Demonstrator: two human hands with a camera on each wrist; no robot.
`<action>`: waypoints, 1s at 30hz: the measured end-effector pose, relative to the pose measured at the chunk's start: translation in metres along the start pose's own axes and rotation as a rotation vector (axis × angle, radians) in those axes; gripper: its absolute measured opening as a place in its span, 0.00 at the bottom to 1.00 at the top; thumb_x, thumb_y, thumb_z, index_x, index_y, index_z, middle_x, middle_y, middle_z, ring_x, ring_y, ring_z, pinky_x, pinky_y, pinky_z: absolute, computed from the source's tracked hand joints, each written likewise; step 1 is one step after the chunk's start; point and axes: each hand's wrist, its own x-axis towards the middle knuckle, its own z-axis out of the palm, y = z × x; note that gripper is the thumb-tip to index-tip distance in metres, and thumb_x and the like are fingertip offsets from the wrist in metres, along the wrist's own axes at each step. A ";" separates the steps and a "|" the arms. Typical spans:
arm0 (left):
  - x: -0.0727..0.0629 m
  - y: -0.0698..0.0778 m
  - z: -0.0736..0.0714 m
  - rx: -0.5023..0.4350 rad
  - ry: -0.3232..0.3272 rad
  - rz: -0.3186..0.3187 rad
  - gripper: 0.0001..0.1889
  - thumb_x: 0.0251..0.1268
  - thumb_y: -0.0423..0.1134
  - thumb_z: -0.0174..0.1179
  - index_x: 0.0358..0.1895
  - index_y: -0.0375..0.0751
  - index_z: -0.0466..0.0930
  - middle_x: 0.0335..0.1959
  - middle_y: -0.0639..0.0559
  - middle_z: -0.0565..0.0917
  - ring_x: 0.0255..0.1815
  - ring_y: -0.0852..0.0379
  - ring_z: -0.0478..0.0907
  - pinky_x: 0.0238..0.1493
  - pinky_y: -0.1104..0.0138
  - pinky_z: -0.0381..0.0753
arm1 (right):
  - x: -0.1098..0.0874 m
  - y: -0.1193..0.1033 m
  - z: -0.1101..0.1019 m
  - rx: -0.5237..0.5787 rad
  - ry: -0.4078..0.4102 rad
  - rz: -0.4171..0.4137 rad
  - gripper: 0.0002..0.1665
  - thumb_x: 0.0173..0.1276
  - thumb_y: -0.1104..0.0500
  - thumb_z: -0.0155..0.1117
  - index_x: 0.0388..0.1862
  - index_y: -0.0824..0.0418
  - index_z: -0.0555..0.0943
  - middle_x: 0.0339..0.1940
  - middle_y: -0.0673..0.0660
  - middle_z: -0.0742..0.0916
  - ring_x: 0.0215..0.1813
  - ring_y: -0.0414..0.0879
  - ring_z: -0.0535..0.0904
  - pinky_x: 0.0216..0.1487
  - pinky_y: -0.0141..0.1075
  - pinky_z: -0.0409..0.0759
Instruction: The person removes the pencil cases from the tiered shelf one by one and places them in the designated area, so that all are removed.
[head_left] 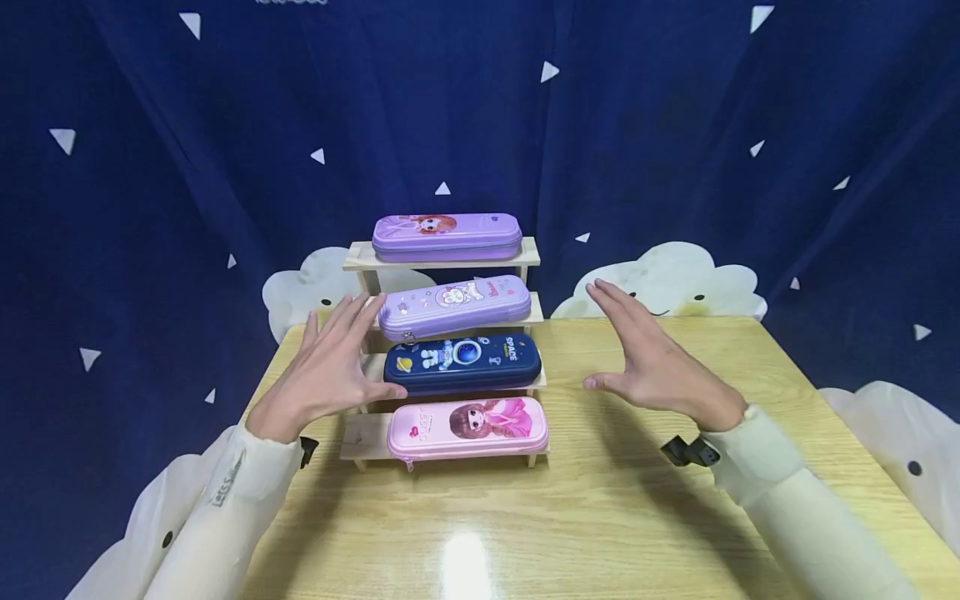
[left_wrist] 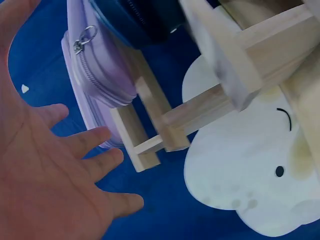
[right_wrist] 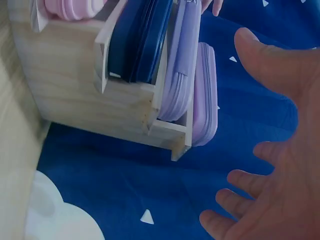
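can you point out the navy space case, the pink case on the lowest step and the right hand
navy space case (head_left: 462, 365): head view, middle of its printed lid
pink case (head_left: 468, 427): head view, middle of its lid
right hand (head_left: 662, 365): head view, back of the hand

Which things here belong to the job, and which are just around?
Likely the job:
- top case
- bunny case
- space case
- pink case
- stand
- left hand
- right hand

Likely just around:
- table
- curtain
- cloud shape
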 end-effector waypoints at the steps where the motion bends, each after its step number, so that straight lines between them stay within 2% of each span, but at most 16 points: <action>1: -0.001 -0.002 0.001 -0.010 0.005 0.002 0.71 0.37 0.72 0.75 0.84 0.55 0.39 0.84 0.40 0.50 0.84 0.36 0.43 0.76 0.29 0.35 | 0.000 0.000 0.001 0.010 -0.002 0.008 0.71 0.49 0.51 0.83 0.84 0.55 0.48 0.84 0.63 0.57 0.82 0.65 0.53 0.76 0.65 0.56; 7: -0.006 -0.014 0.011 -0.090 0.021 -0.002 0.72 0.38 0.69 0.77 0.84 0.53 0.38 0.84 0.39 0.49 0.84 0.37 0.44 0.79 0.34 0.36 | -0.004 0.001 0.013 0.082 -0.021 0.053 0.70 0.50 0.54 0.83 0.84 0.53 0.49 0.83 0.62 0.59 0.82 0.63 0.54 0.77 0.63 0.56; 11: -0.012 -0.024 0.017 -0.144 0.015 -0.032 0.73 0.39 0.66 0.78 0.84 0.50 0.35 0.84 0.37 0.47 0.84 0.35 0.45 0.78 0.34 0.39 | -0.008 0.002 0.024 0.104 -0.031 0.071 0.68 0.51 0.53 0.83 0.84 0.53 0.50 0.82 0.62 0.62 0.82 0.63 0.56 0.77 0.63 0.57; 16: -0.017 -0.034 0.023 -0.238 -0.023 -0.103 0.75 0.40 0.64 0.79 0.83 0.54 0.28 0.84 0.36 0.44 0.83 0.31 0.45 0.77 0.32 0.47 | -0.014 0.001 0.033 0.136 -0.008 0.059 0.63 0.51 0.51 0.83 0.81 0.56 0.57 0.79 0.61 0.68 0.76 0.60 0.67 0.73 0.58 0.68; 21: -0.018 -0.043 0.028 -0.329 -0.048 -0.140 0.76 0.42 0.61 0.80 0.82 0.56 0.24 0.84 0.35 0.42 0.82 0.30 0.45 0.75 0.33 0.52 | -0.018 -0.001 0.045 0.248 0.006 0.050 0.57 0.51 0.53 0.84 0.77 0.58 0.64 0.74 0.58 0.74 0.72 0.56 0.72 0.71 0.50 0.72; 25: -0.016 -0.048 0.035 -0.392 -0.037 -0.138 0.77 0.42 0.58 0.81 0.82 0.53 0.23 0.85 0.37 0.42 0.83 0.32 0.44 0.77 0.34 0.50 | -0.022 -0.003 0.057 0.356 -0.009 0.058 0.52 0.51 0.55 0.84 0.73 0.60 0.69 0.71 0.58 0.78 0.72 0.55 0.73 0.71 0.50 0.72; 30: -0.014 -0.052 0.041 -0.451 -0.038 -0.154 0.78 0.43 0.58 0.81 0.81 0.55 0.19 0.84 0.33 0.44 0.83 0.32 0.48 0.77 0.35 0.51 | -0.027 -0.008 0.072 0.441 -0.038 0.096 0.46 0.51 0.59 0.82 0.69 0.58 0.72 0.68 0.56 0.80 0.70 0.53 0.75 0.71 0.50 0.73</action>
